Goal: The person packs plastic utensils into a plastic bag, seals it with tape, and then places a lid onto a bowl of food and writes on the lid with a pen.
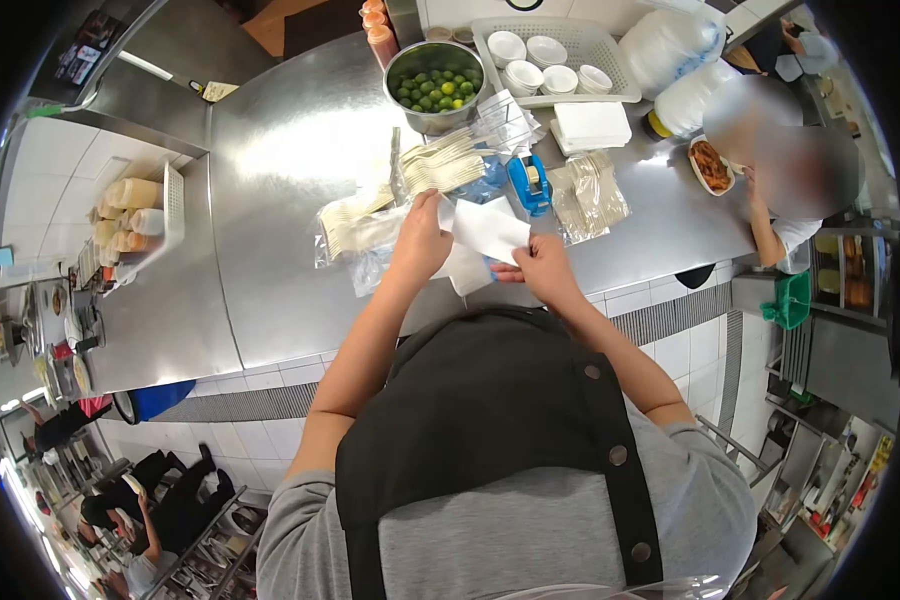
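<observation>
A white paper napkin [492, 232] is stretched between my two hands above the steel counter. My left hand [423, 238] has its fingers closed at the paper's left side. At the right edge of the paper my right hand [542, 268] pinches it, with some fingers reaching below. Under and beside the paper lies more white paper [467, 268]. Pale wooden forks [440, 162] lie in a heap beyond my left hand, and more wrapped forks [348, 225] are to its left. Beyond my right hand stands a blue tape dispenser [530, 184], beside clear packets [588, 195].
A steel pot of limes [435, 82], a basket [610, 60] of white bowls and a napkin stack [591, 126] stand at the back. Orange-topped bottles [380, 40] are behind the pot. At the right, a person [767, 225] is near a food tray [711, 167].
</observation>
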A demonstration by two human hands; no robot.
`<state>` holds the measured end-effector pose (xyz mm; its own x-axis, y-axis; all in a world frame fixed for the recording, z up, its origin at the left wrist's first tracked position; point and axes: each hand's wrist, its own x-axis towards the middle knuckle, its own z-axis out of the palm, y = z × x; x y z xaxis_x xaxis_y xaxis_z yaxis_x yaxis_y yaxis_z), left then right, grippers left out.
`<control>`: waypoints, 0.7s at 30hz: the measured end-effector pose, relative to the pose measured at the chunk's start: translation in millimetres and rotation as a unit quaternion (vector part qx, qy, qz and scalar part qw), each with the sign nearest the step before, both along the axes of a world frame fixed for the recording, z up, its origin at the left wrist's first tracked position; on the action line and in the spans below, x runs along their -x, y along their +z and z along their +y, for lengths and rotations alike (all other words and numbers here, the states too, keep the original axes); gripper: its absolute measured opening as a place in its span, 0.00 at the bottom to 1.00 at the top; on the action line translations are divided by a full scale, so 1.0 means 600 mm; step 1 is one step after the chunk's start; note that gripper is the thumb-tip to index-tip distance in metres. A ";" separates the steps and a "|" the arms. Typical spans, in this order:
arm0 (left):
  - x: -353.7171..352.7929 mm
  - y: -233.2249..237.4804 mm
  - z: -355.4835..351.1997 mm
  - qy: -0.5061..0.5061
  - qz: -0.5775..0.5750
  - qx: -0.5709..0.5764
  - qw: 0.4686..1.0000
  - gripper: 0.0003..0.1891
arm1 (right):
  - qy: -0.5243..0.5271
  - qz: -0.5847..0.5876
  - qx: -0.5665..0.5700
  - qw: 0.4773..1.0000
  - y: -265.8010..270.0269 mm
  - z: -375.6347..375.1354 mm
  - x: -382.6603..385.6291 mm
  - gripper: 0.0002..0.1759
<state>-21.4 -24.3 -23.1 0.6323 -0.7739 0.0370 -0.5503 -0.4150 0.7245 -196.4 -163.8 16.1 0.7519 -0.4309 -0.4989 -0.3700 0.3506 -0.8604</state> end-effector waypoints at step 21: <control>0.103 0.127 -0.079 -0.124 0.006 0.001 0.992 0.35 | 0.068 -0.041 0.152 0.985 0.023 -0.037 -0.022 0.19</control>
